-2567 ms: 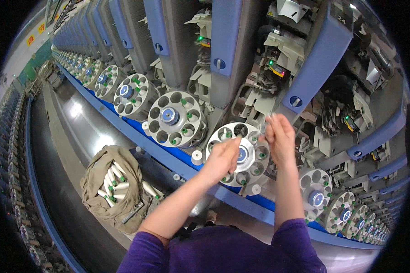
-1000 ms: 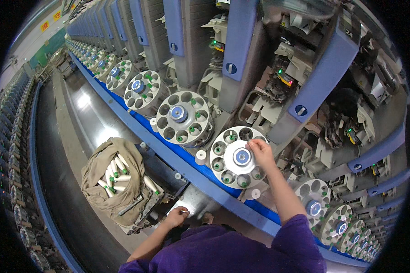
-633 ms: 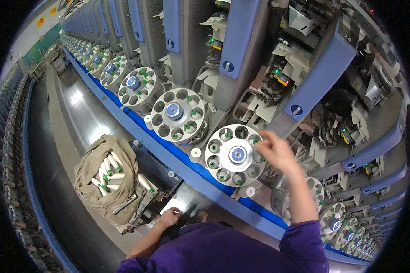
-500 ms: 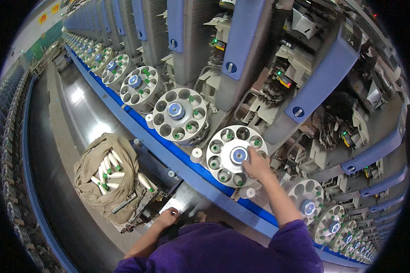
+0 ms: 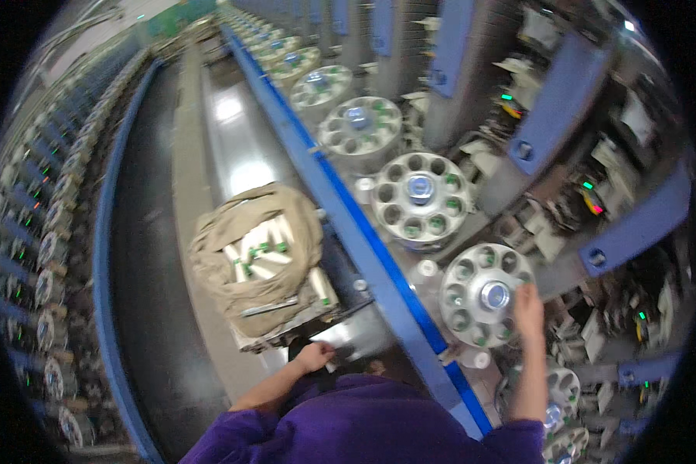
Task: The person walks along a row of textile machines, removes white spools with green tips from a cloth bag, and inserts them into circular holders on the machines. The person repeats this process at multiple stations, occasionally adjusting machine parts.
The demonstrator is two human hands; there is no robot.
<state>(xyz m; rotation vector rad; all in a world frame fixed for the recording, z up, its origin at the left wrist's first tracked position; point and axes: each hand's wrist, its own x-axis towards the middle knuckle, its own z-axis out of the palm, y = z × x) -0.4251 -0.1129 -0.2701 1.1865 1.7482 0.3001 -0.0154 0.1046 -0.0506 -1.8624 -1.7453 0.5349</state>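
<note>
A round white bobbin magazine (image 5: 468, 267) with a ring of holes and a shiny blue hub stands at the right, green-tipped yarn bobbins sitting in several holes. At its right rim is my right hand (image 5: 529, 313), smeared by motion; whether its fingers grip the rim I cannot tell. Low in the middle, my left hand (image 5: 315, 356) is closed with curled fingers, close to my body. A small pale patch shows below its fingertips, too blurred to name. Beyond that hand, white yarn bobbins (image 5: 267, 247) with green tips lie in a beige cloth bundle (image 5: 209, 240).
The bundle rests on a cart (image 5: 317, 313), with one bobbin (image 5: 319, 285) outside the bundle. A blue machine rail (image 5: 367, 224) runs away diagonally, lined with more magazines (image 5: 420, 189). Blue machine panels (image 5: 634, 220) rise at the right. Another machine row stands left of a dark strip (image 5: 155, 193).
My view has swung, so the magazines and cart appear farther right. My right hand has shifted from beside the hub to the magazine's right rim. The left hand's fingers look more curled.
</note>
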